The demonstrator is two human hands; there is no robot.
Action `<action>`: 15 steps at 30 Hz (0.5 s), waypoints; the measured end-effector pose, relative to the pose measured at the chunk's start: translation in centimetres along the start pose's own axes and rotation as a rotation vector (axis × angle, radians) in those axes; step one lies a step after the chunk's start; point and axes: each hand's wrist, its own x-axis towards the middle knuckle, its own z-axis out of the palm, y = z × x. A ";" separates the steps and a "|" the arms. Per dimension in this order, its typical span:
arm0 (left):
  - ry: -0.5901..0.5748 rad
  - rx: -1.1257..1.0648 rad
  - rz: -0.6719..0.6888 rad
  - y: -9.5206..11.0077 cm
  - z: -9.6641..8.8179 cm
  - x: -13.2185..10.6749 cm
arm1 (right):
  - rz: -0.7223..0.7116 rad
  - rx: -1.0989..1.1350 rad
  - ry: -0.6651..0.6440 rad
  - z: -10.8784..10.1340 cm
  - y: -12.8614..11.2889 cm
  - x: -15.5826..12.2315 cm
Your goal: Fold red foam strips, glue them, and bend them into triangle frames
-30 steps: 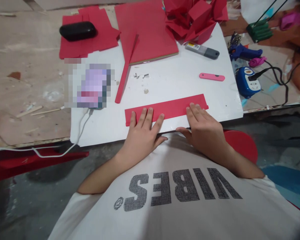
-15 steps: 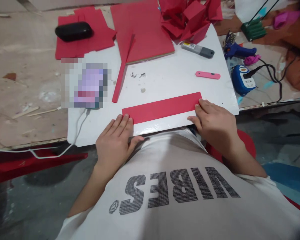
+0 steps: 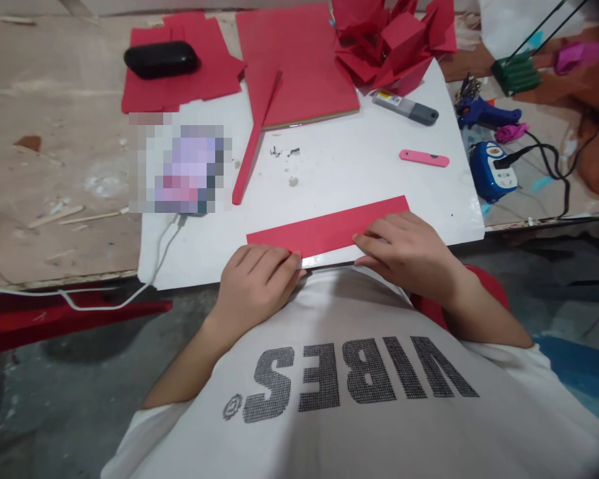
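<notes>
A flat strip of red paper [image 3: 324,229] lies slantwise near the front edge of the white board [image 3: 349,153]. At its near left edge is my left hand [image 3: 258,278], fingers bent together over the paper and the thumb close to the fingertips. My right hand [image 3: 410,245] pinches the near edge toward the right end, its thumb just below the fingers. Farther back, a narrow folded red paper stick [image 3: 249,159] rests partly on a large red sheet stack [image 3: 299,66].
A pink cutter [image 3: 424,158] and a grey cutter [image 3: 406,108] lie to the right. Beyond the board stand a blue power socket [image 3: 494,171] and a blue glue gun [image 3: 489,112]. Left are a cabled phone [image 3: 187,166] and a black case [image 3: 160,58]. Folded red paper [image 3: 399,40] sits behind.
Both hands have slid inward along the strip's near edge, and their fingers have curled in from lying flatter. The view has shifted slightly, and the strip sits a little nearer my body.
</notes>
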 end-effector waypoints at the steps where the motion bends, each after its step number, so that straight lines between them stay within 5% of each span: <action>1: -0.006 0.002 0.009 0.2 0.2 0.2 | -0.002 -0.002 -0.003 0.1 -0.2 0.1; 8: -0.166 0.009 0.080 1.4 1.5 1.6 | -0.046 -0.081 0.016 0.7 -2.7 1.4; 15: -0.007 -0.076 -0.026 1.8 1.7 2.5 | 0.009 -0.074 0.137 1.2 -3.0 1.3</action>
